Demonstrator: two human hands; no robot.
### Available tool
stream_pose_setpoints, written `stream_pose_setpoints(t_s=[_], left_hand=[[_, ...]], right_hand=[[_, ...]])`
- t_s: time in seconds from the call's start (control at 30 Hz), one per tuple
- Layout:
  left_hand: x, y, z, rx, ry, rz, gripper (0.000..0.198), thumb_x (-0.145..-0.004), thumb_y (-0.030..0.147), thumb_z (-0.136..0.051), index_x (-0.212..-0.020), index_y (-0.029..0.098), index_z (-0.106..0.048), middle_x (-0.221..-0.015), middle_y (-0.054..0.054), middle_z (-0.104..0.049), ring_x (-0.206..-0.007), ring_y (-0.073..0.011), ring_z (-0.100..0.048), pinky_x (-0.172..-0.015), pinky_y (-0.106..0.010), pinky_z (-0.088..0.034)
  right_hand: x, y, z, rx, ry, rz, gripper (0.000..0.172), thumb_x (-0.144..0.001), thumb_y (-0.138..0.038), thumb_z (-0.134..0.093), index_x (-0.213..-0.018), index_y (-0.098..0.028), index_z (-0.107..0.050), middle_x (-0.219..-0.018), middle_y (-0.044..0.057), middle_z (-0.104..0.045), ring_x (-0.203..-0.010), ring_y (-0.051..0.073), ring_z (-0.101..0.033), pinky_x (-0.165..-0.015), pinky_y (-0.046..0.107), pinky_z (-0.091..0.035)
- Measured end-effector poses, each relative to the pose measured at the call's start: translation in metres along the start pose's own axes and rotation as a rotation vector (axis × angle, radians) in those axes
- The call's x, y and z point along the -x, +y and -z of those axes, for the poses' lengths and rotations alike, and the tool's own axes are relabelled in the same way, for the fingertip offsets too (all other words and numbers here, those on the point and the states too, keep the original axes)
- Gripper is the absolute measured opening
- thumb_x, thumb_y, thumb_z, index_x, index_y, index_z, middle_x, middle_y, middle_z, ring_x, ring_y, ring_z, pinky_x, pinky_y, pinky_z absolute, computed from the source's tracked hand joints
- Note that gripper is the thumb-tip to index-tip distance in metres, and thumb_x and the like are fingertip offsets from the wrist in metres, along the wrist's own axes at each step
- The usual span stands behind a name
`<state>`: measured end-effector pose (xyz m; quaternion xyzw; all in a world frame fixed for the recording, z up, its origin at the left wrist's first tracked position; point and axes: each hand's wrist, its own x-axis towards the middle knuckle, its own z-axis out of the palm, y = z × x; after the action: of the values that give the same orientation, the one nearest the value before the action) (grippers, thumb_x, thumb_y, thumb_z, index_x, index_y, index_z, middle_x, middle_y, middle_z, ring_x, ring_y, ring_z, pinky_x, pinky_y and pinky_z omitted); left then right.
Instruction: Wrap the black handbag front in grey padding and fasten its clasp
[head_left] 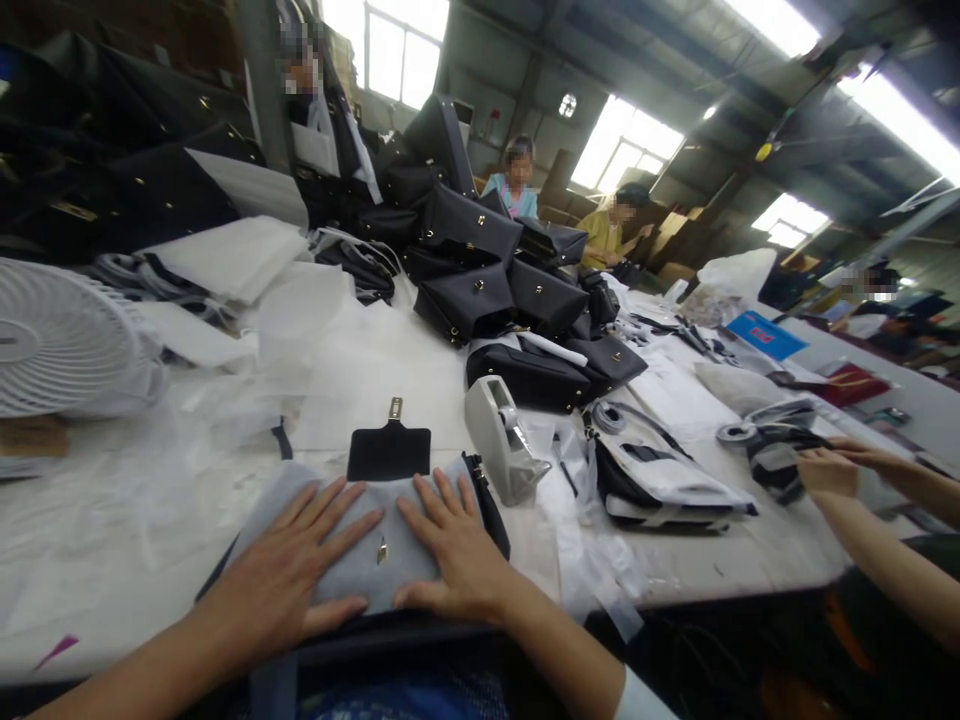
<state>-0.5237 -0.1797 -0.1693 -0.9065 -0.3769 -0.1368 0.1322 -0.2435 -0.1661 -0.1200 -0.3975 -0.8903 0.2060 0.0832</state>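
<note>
Left grip and right grip are lying flat on bag, spread wide, clamping nothing. Probably steadying it near front edge of table.

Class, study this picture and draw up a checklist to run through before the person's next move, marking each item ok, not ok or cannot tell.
1. Left hand flat on the grey-topped bag: ok.
2. Right hand flat on it too: ok.
3. Metal fitting between the hands uncovered: ok.
4. Black flap open, pointing away from the person: ok.
5. Either hand free of the bag: not ok, both rest on it.
6. Bag's inside checked: cannot tell, hidden from view.
</note>
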Motion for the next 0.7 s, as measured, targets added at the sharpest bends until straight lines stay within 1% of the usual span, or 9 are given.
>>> stream_pose_setpoints(t_s=[0.07, 0.1, 0.23, 0.33, 0.47, 0.53, 0.63, 0.67, 0.7], left_hand=[[-0.001, 0.0, 0.0, 0.018, 0.004, 0.008, 0.089, -0.088, 0.078, -0.054, -0.16, 0.029, -0.035, -0.158, -0.016, -0.048, -0.142, -0.0361, -0.048, -0.119, -0.048, -0.017], [0.0, 0.0, 0.0, 0.034, 0.006, 0.016, 0.089, -0.088, 0.077, -0.054, -0.16, 0.03, -0.034, -0.159, -0.015, -0.047, -0.142, -0.0356, -0.048, -0.119, -0.048, -0.018], [0.004, 0.0, -0.004, 0.123, -0.007, 0.061, 0.09, -0.088, 0.077, -0.054, -0.162, 0.031, -0.029, -0.164, -0.011, -0.04, -0.146, -0.0338, -0.044, -0.121, -0.048, -0.02], [0.004, 0.0, -0.006, 0.154, -0.03, 0.067, 0.085, -0.089, 0.076, -0.054, -0.161, 0.038, -0.029, -0.165, -0.012, -0.039, -0.146, -0.0365, -0.043, -0.119, -0.053, -0.025], [0.003, 0.002, -0.007, 0.181, -0.063, 0.067, 0.085, -0.086, 0.075, -0.06, -0.159, 0.043, -0.03, -0.16, -0.017, -0.044, -0.142, -0.041, -0.048, -0.112, -0.062, -0.035], [0.003, 0.003, -0.008, 0.212, -0.081, 0.088, 0.092, -0.08, 0.072, -0.068, -0.159, 0.044, -0.03, -0.161, -0.017, -0.044, -0.141, -0.0429, -0.049, -0.111, -0.064, -0.037], [0.003, 0.004, -0.011, 0.259, -0.084, 0.113, 0.098, -0.074, 0.066, -0.077, -0.158, 0.045, -0.031, -0.162, -0.016, -0.041, -0.141, -0.0454, -0.048, -0.111, -0.067, -0.038], [0.003, 0.004, -0.011, 0.267, -0.08, 0.113, 0.098, -0.074, 0.065, -0.078, -0.158, 0.045, -0.031, -0.163, -0.016, -0.041, -0.141, -0.046, -0.048, -0.111, -0.067, -0.038], [0.003, 0.003, -0.011, 0.269, -0.078, 0.109, 0.098, -0.074, 0.065, -0.077, -0.158, 0.045, -0.032, -0.163, -0.016, -0.04, -0.141, -0.0465, -0.048, -0.11, -0.068, -0.039]], right_hand=[[0.001, -0.004, 0.003, 0.02, -0.004, -0.065, 0.076, -0.098, -0.064, -0.054, -0.161, -0.025, -0.035, -0.17, 0.01, -0.02, -0.158, 0.036, -0.01, -0.127, 0.064, -0.007], [0.001, -0.005, 0.001, 0.042, 0.003, -0.091, 0.075, -0.099, -0.063, -0.054, -0.161, -0.024, -0.036, -0.17, 0.01, -0.02, -0.158, 0.036, -0.01, -0.126, 0.065, -0.007], [0.005, -0.007, -0.011, 0.114, -0.009, -0.119, 0.083, -0.094, -0.063, -0.063, -0.161, -0.022, -0.035, -0.17, 0.011, -0.019, -0.158, 0.039, -0.009, -0.125, 0.067, -0.002], [0.007, -0.006, -0.017, 0.124, -0.028, -0.131, 0.082, -0.094, -0.059, -0.064, -0.162, -0.025, -0.032, -0.171, 0.009, -0.016, -0.158, 0.038, -0.009, -0.126, 0.067, -0.002], [0.006, -0.005, -0.004, 0.068, -0.092, -0.135, 0.086, -0.091, -0.061, -0.067, -0.162, -0.025, -0.032, -0.171, 0.01, -0.017, -0.158, 0.04, -0.01, -0.125, 0.068, -0.004], [-0.003, -0.006, 0.01, 0.012, -0.086, -0.134, 0.075, -0.092, -0.059, -0.068, -0.156, -0.027, -0.045, -0.167, 0.01, -0.032, -0.155, 0.039, -0.023, -0.124, 0.067, -0.011], [-0.036, -0.003, 0.032, -0.046, 0.081, -0.223, 0.035, -0.101, -0.039, -0.063, -0.133, -0.026, -0.067, -0.14, 0.007, -0.065, -0.136, 0.027, -0.055, -0.123, 0.052, -0.029], [-0.053, 0.0, 0.038, -0.051, 0.142, -0.261, 0.028, -0.102, -0.031, -0.061, -0.128, -0.024, -0.07, -0.133, 0.007, -0.07, -0.129, 0.023, -0.06, -0.12, 0.044, -0.034], [-0.071, 0.004, 0.041, -0.049, 0.166, -0.278, 0.028, -0.102, -0.025, -0.06, -0.127, -0.021, -0.07, -0.131, 0.009, -0.07, -0.127, 0.022, -0.061, -0.116, 0.04, -0.039]])
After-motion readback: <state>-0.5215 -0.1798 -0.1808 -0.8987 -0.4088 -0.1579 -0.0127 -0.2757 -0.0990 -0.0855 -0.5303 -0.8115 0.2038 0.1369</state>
